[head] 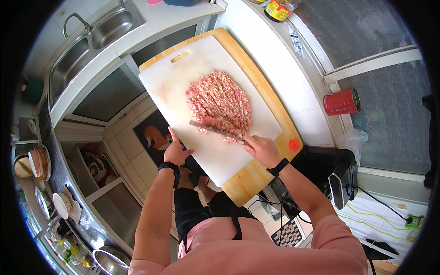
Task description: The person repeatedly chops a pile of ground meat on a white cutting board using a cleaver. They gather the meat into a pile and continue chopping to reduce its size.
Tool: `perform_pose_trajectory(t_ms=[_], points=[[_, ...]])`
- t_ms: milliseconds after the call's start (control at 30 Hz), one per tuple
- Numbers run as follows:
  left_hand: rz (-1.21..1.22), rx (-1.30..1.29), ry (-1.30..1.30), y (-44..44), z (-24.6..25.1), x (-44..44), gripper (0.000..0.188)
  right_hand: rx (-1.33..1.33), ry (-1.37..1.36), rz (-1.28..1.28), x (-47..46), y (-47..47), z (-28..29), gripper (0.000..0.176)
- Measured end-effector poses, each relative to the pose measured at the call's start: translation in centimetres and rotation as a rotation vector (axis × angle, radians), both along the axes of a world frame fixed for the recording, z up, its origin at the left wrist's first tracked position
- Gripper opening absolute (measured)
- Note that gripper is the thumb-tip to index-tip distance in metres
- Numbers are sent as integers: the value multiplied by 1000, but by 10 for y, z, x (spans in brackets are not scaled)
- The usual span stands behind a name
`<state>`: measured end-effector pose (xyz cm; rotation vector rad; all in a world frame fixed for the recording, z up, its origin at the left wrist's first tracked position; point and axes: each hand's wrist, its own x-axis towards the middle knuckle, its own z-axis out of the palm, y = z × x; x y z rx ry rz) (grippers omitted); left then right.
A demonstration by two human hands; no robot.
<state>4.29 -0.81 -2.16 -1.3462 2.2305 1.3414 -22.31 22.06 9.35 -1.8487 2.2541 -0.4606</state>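
Note:
A flat mound of minced meat with pale bits (220, 98) lies on a white plastic cutting board (220, 165), which rests on a larger wooden board (245, 185). My right hand (263, 150) grips a knife (216, 130) at its handle end. The blade lies across the near edge of the mince, and bits of meat cling along it. My left hand (177, 149) is at the left edge of the white board, fingers spread, the index finger and thumb reaching to the rim; it holds nothing.
An orange-red round cap (294, 145) sits on the wooden board's right corner. A black appliance (319, 165) stands close to my right forearm. A red can (341, 102) is on the window ledge. The double sink (113, 29) is at upper left; dishes and a steel bowl (110, 261) stand left.

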Motion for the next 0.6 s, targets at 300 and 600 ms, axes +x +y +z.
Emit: perform_pose_trajectory(t_ms=[300, 600], points=[[-41, -30, -47, 0, 2, -5, 141, -58, -412, -333, -17, -24, 11, 28], [-37, -32, -27, 1, 3, -1, 140, -66, -742, -586, 51, -24, 7, 36]])
